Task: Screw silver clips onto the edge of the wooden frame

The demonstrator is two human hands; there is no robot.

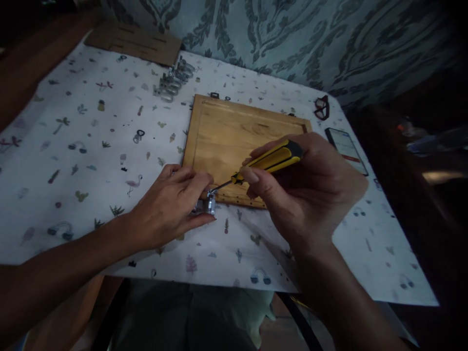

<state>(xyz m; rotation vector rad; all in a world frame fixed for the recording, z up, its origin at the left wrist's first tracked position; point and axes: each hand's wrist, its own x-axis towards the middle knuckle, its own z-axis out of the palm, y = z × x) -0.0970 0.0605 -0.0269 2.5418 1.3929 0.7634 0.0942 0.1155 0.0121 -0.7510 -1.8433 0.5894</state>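
Observation:
A yellow and black screwdriver (272,160) is gripped in my right hand (307,187), its shaft slanting down to the left. The screwdriver's tip meets a small shiny metal hinge (210,202) at the near left edge of a wooden panel (226,141). My left hand (171,204) is closed around the hinge, with the thumb below it and the fingers resting on the panel's corner. Several small holes run along the panel's near edge. Part of the hinge is hidden behind my left fingers.
Several metal hinges (173,80) lie in a row at the back, close to a brown cardboard piece (135,41). Dark-framed glasses (321,107) and a phone (345,148) lie at the right. A printed white cloth covers the table (91,180); a patterned wall (274,39) stands behind.

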